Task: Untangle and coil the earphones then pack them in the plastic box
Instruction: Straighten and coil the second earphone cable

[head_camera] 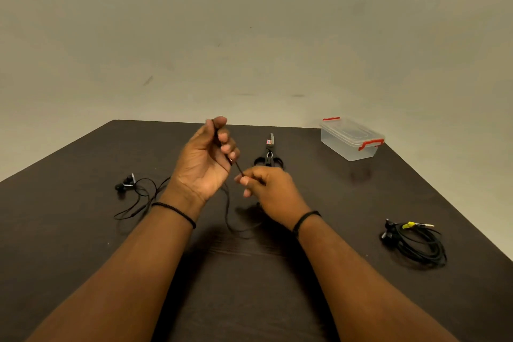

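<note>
While our left hand (206,158) grips the earphone cable (228,203) and our right hand (266,186) pinches it just beside, its earbuds (125,183) lie left on the table (83,244), the lidded plastic box (350,139) far right, contents unclear.

Colours observed on table (83,230)
Table showing dark brown; earphones (130,194) black; plastic box (351,141) appearing clear with red clasps; coiled cable (416,244) black, its plug yellow.
</note>
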